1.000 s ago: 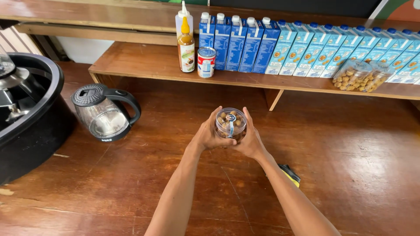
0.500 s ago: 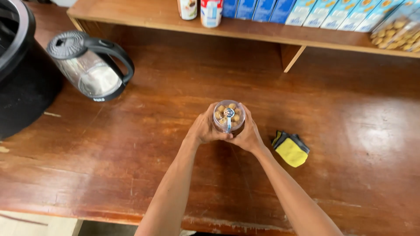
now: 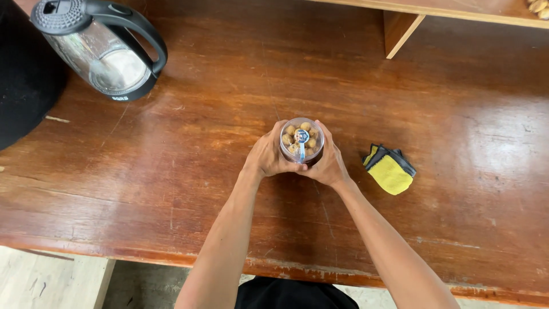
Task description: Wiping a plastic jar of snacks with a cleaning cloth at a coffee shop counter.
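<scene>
A small clear round jar (image 3: pixel 301 141) filled with tan nuts is seen from above, with a small blue-and-white seal on its lid. My left hand (image 3: pixel 266 155) wraps its left side and my right hand (image 3: pixel 327 162) wraps its right side. Both hands hold the jar low over the worn brown wooden table (image 3: pixel 171 171), near its middle. Whether its base touches the wood is hidden by my fingers.
A glass electric kettle (image 3: pixel 106 48) with a black lid and handle stands at the far left. A large black round appliance (image 3: pixel 23 80) fills the left edge. A folded yellow and grey cloth (image 3: pixel 390 169) lies right of my hands. A wooden shelf support (image 3: pixel 400 31) rises at the back.
The view has tilted downward, so the shelf of cartons and bottles has left the frame. The jar, held in both hands, has come down toward the table.
</scene>
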